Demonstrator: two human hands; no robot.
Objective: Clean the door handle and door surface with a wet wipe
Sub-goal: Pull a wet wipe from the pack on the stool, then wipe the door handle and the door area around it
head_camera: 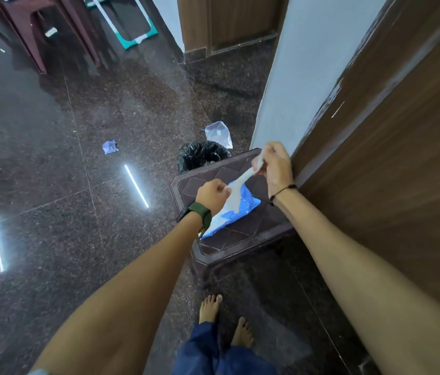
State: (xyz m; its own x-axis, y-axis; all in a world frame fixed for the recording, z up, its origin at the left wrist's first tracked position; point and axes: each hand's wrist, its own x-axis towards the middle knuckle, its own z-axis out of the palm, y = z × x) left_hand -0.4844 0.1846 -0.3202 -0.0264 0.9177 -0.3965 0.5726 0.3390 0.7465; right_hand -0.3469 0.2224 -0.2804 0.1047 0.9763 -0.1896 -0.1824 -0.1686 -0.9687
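1. Stretching between both hands is one white wet wipe (243, 180), pulled into a twisted strip above a small dark plastic table (265, 234).
2. The right hand (274, 165) has its fingers curled round the upper end of the wipe, which pokes out above the knuckles.
3. The left hand (212, 192) pinches the lower end, with fingers closed on it, just above the blue and white wipe packet (233, 212).
4. The wipe runs slantwise from lower left to upper right, so the right hand sits higher and nearer the door (392, 163) than the left.
5. One packet lies flat on the table top, partly under the left wrist; whether the wipe's wide lower part touches the packet cannot be told.
6. The brown wooden door stands just right of the table; its handle is out of view.
7. A green watch strap (200, 212) circles the left wrist, and a thin dark bracelet (281, 192) circles the right.
8. One bin with a black liner (202, 155) stands on the floor beyond the table, touching or nearly touching its far edge.
9. One clear plastic bag (219, 133) lies just behind the bin, by the pale wall (302, 71).
10. One crumpled bluish scrap (110, 147) lies on the dark speckled floor (51, 158), well left of the bin.
11. Two bare feet (225, 320) stand below the table, above blue trouser legs.
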